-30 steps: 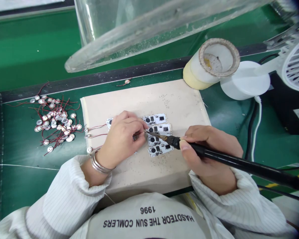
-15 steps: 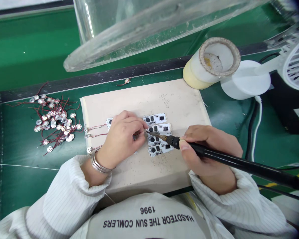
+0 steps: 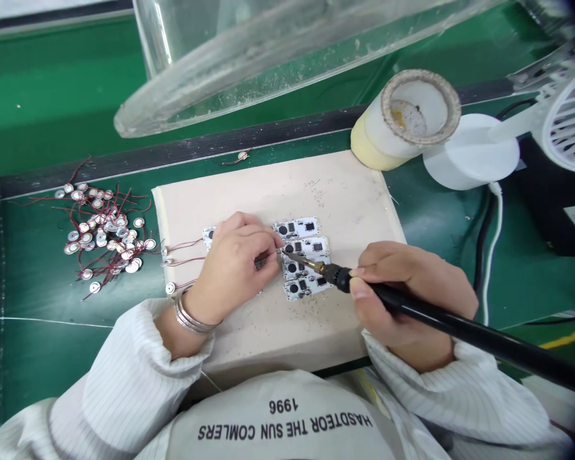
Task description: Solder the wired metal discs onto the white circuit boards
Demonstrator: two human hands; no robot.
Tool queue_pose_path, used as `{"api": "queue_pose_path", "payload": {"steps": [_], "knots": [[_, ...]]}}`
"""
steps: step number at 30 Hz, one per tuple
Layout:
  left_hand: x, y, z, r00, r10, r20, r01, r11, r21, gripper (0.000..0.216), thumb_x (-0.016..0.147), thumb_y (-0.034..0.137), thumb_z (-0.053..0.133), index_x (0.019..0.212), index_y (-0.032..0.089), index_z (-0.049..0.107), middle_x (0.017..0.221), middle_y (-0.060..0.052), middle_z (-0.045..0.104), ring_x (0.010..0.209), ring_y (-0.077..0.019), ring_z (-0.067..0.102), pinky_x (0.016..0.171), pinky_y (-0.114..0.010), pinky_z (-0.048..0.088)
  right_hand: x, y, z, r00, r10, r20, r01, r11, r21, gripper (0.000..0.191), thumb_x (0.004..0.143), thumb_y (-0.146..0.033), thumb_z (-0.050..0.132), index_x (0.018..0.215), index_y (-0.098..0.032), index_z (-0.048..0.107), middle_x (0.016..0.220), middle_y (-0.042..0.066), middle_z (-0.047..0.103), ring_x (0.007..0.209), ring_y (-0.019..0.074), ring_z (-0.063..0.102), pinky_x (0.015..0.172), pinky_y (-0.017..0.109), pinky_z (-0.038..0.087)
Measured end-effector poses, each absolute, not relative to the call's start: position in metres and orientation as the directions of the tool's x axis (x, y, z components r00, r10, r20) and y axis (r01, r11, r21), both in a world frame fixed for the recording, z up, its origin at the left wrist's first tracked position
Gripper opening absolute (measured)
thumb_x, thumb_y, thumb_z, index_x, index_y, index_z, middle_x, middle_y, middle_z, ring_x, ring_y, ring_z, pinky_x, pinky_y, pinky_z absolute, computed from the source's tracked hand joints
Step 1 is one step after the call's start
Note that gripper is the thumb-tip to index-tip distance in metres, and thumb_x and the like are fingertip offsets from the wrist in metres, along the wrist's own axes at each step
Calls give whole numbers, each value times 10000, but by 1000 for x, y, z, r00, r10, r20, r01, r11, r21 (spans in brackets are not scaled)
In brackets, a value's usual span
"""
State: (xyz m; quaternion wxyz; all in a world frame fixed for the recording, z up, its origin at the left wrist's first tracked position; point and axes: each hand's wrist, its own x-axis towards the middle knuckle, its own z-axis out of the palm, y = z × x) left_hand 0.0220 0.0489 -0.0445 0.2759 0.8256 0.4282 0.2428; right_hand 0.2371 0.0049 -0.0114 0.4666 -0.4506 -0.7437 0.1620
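Note:
My right hand (image 3: pixel 421 273) grips a black soldering iron (image 3: pixel 336 276) like a pen, its tip angled left to the edge of a white circuit board (image 3: pixel 317 246). My left hand (image 3: pixel 237 265) is pinched beside that tip, apparently on a thin wire (image 3: pixel 280 251) mostly hidden by the fingers. Several white boards with black parts lie in a column under the iron. Another board (image 3: pixel 207 236) shows partly behind my left hand. Small silver discs (image 3: pixel 170 288) with red wires lie along the left side of the beige work board (image 3: pixel 316 326).
A heap of wired discs (image 3: pixel 110 227) lies on the green mat at left; one stray disc (image 3: pixel 242 156) is at the back. A cream cup (image 3: pixel 374 137) stands back right beside a white fan (image 3: pixel 474 153). A clear plastic cover (image 3: pixel 268 64) overhangs the far side.
My right hand has shifted slightly right, and the iron's rear end has swung down a little. The iron's tip and my left hand stay almost in place.

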Motion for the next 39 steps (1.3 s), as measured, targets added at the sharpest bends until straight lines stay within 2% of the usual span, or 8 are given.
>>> {"api": "queue_pose_path", "payload": {"steps": [6, 12, 15, 20, 25, 29, 33, 39], "knots": [[20, 49, -44, 537, 828, 162, 572, -499, 651, 157, 801, 68, 609, 690, 178, 611, 944, 2, 766, 901, -218, 593, 858, -434, 462, 238, 4, -11, -79, 830, 553, 508, 511, -694, 185, 710, -91, 644, 778, -242, 561, 578, -37, 565, 509, 164, 603, 464, 312, 528], [12, 47, -41, 550, 802, 235, 580, -569, 582, 115, 902, 157, 606, 878, 201, 709, 1011, -21, 775, 976, -243, 618, 865, -466, 472, 238, 3, -16, -7, 826, 564, 481, 497, -722, 170, 708, -89, 647, 773, -232, 582, 608, -24, 577, 516, 161, 594, 465, 323, 517], [10, 47, -40, 546, 793, 272, 573, -590, 569, 120, 917, 167, 601, 908, 201, 716, 1039, -36, 764, 961, -238, 618, 849, -455, 481, 239, 2, -20, 50, 806, 589, 489, 494, -718, 172, 709, -96, 647, 763, -243, 576, 587, -34, 554, 507, 158, 577, 449, 320, 497], [8, 47, -41, 540, 787, 298, 578, -604, 549, 109, 934, 207, 619, 961, 207, 725, 910, -49, 744, 874, -215, 598, 788, -407, 485, 241, 3, -27, 99, 767, 634, 497, 514, -699, 160, 712, -117, 648, 751, -247, 562, 559, -50, 515, 480, 151, 556, 420, 311, 469], [9, 46, -41, 551, 800, 238, 608, -580, 542, 102, 932, 189, 586, 913, 191, 686, 882, -51, 714, 858, -217, 562, 804, -410, 466, 240, 3, -27, 122, 757, 642, 497, 513, -700, 154, 698, -108, 644, 740, -234, 566, 556, -47, 504, 488, 152, 565, 430, 308, 471], [13, 48, -41, 538, 798, 271, 612, -591, 526, 76, 883, 157, 585, 861, 178, 655, 941, -82, 660, 888, -228, 532, 808, -407, 468, 240, 2, -24, 109, 778, 619, 485, 502, -716, 157, 695, -96, 647, 747, -227, 579, 572, -36, 529, 492, 155, 569, 435, 314, 475], [17, 52, -43, 601, 746, 287, 519, -638, 569, 123, 859, 90, 570, 788, 183, 608, 940, -56, 703, 925, -217, 558, 862, -402, 472, 239, 1, -21, 86, 797, 598, 493, 487, -721, 164, 705, -91, 651, 751, -234, 585, 584, -24, 550, 508, 170, 578, 448, 329, 489], [18, 53, -47, 594, 781, 191, 561, -573, 598, 123, 830, 89, 574, 765, 190, 600, 883, -33, 740, 940, -233, 585, 857, -427, 457, 238, 2, -15, -1, 819, 574, 470, 507, -722, 185, 690, -72, 651, 763, -226, 579, 589, -22, 567, 503, 166, 588, 451, 322, 509]]}}
